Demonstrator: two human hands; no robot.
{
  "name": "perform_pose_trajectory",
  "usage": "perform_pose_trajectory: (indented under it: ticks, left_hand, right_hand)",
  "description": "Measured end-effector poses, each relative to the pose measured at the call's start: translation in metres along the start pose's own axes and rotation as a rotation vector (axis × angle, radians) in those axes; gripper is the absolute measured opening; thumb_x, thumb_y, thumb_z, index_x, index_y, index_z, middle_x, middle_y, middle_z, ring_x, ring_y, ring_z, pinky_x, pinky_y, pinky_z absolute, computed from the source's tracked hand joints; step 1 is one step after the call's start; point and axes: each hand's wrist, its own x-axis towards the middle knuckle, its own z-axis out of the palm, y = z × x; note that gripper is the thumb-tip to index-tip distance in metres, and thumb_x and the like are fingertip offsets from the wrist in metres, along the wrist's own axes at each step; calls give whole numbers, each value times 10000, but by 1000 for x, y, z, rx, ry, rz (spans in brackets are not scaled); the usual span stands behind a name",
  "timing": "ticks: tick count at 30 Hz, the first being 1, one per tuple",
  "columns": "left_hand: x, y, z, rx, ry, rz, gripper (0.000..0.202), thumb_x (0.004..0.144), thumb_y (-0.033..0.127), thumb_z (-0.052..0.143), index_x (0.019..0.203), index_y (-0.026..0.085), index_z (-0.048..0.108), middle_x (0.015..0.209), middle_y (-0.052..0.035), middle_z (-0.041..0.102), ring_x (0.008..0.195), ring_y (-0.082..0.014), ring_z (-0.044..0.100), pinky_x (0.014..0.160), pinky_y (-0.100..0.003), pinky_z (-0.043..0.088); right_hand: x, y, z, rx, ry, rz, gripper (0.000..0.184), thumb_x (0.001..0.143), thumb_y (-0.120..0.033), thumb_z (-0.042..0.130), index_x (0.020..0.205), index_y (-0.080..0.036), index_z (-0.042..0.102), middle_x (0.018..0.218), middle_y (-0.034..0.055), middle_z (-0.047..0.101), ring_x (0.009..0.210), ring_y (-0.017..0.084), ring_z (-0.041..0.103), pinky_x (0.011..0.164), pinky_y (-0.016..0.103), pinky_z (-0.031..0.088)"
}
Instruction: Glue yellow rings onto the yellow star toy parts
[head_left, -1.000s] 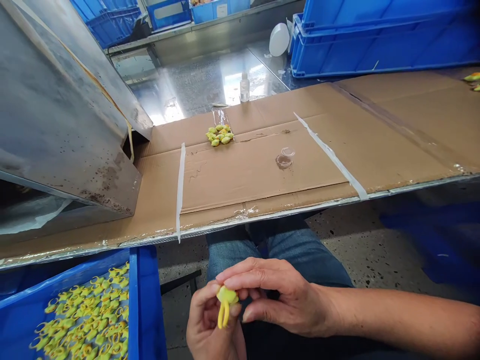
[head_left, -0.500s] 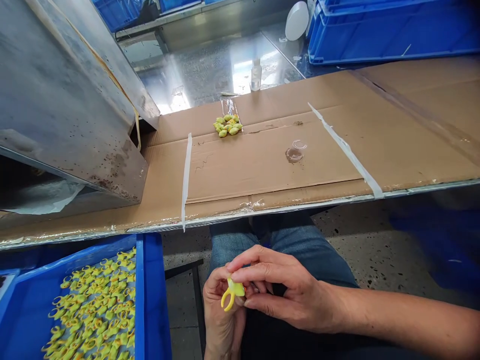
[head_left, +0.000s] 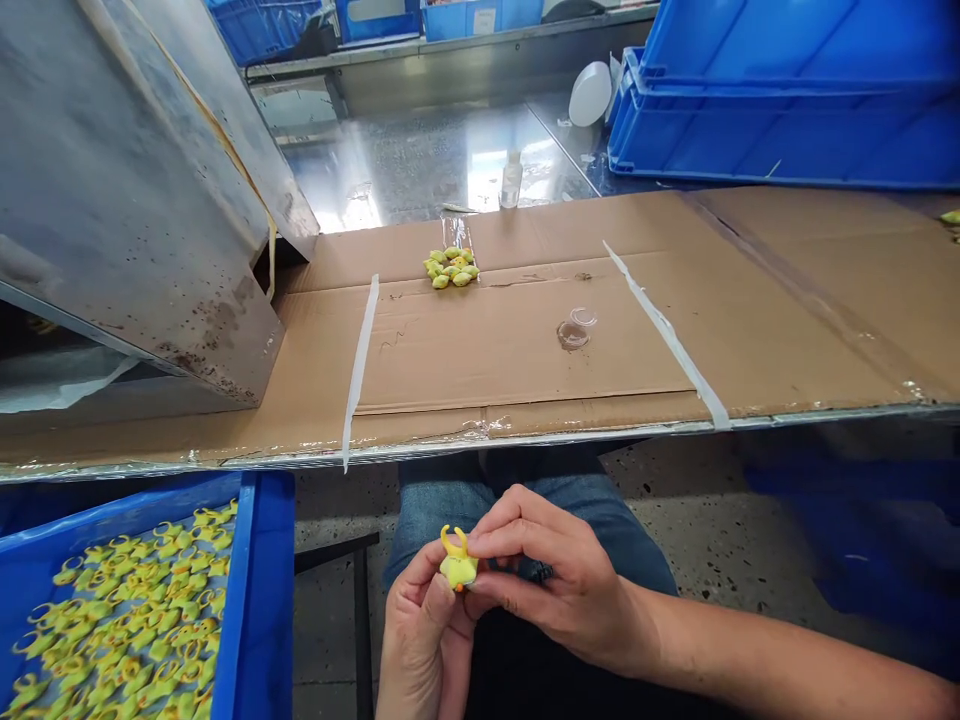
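Over my lap, my left hand (head_left: 429, 610) and my right hand (head_left: 551, 575) both pinch one small yellow-green toy ring (head_left: 458, 571). Its open, curved yellow band points up, and a small orange spot shows at its lower edge. The left thumb and fingers grip it from the left, the right thumb and fingertips from the right. Several similar toy rings (head_left: 150, 615) lie spread in a blue crate (head_left: 255, 590) at the lower left. On the cardboard-covered table (head_left: 480, 350) sits a little cluster of yellow-green pieces (head_left: 451, 268).
A metal housing (head_left: 150, 220) stands on the table's left side. Blue crates (head_left: 780, 130) are stacked at the back right. A small clear bottle (head_left: 511, 182) stands behind the cardboard. White tape strips (head_left: 667, 335) cross the cardboard, near a round wet-looking spot (head_left: 574, 334).
The toy ring has been turned over in my fingers: its band pointed down before and points up now. Both hands stay on it. The camera view has tilted upward and shifted a little.
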Motion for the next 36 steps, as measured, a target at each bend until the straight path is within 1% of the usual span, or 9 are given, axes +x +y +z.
perform_pose_trajectory:
  ticks: [3, 7, 14, 20, 26, 30, 32, 34, 36]
  left_hand:
    - [-5, 2, 10, -66, 49, -30, 265, 677, 263, 791, 909, 139, 759, 887, -81, 756, 808, -153, 685, 763, -215, 539]
    - [-6, 1, 14, -74, 35, -28, 245, 748, 274, 719, 950, 140, 758, 964, -117, 748, 962, -198, 666, 874, -254, 502]
    - [-3, -4, 8, -109, 9, -36, 184, 804, 273, 666, 900, 149, 762, 842, -74, 741, 803, -150, 658, 796, -252, 520]
    - [-6, -5, 8, -60, 31, -40, 261, 786, 349, 688, 925, 137, 755, 911, -85, 740, 880, -174, 641, 835, -265, 494]
    - [-6, -7, -3, 16, -100, -28, 257, 767, 343, 706, 909, 135, 757, 863, -93, 742, 825, -195, 657, 815, -311, 525]
    - [-3, -7, -4, 35, -45, 26, 249, 725, 332, 749, 905, 162, 765, 909, -91, 759, 858, -187, 680, 846, -277, 519]
    - [-2, -5, 1, 86, 8, 101, 273, 658, 311, 803, 902, 195, 769, 896, -79, 769, 828, -184, 698, 817, -259, 532]
    - [-3, -2, 7, 153, 123, 192, 318, 577, 273, 852, 879, 215, 771, 858, -59, 775, 788, -171, 706, 783, -222, 539]
    - [-5, -1, 13, 216, 262, 275, 338, 511, 240, 881, 831, 218, 773, 832, -31, 774, 778, -148, 703, 776, -176, 528]
  right_hand:
    - [0, 1, 1, -102, 52, -101, 173, 841, -82, 672, 995, -159, 663, 880, 70, 637, 783, 156, 610, 668, 261, 551]
    - [1, 2, 1, -152, 52, -126, 192, 846, -71, 658, 1005, -180, 665, 921, 69, 650, 809, 156, 625, 696, 271, 561]
    - [0, 1, 3, -121, 30, -128, 109, 859, -110, 644, 949, -166, 615, 948, 86, 695, 739, 155, 628, 631, 277, 514]
    - [-9, 1, 10, -75, 108, -79, 203, 813, -71, 658, 938, -187, 548, 936, 71, 690, 679, 141, 591, 612, 266, 506]
    - [-10, 0, 5, -116, 58, -144, 148, 845, -101, 662, 917, -174, 554, 830, 55, 695, 666, 144, 623, 624, 262, 487]
    - [-7, 3, 0, 30, -6, -151, 148, 876, -114, 647, 988, -176, 571, 885, 75, 711, 680, 139, 624, 629, 255, 487]
    - [-6, 5, 0, 149, 26, -91, 186, 885, -143, 654, 1048, -193, 577, 1005, 88, 696, 685, 126, 604, 639, 254, 492]
    - [-7, 6, 0, 235, 77, 6, 239, 883, -158, 664, 1101, -216, 588, 1084, 83, 670, 651, 104, 556, 639, 249, 489]
    - [-7, 6, -1, 272, 87, 124, 247, 878, -159, 669, 1111, -224, 621, 1054, 69, 671, 639, 100, 523, 633, 242, 476]
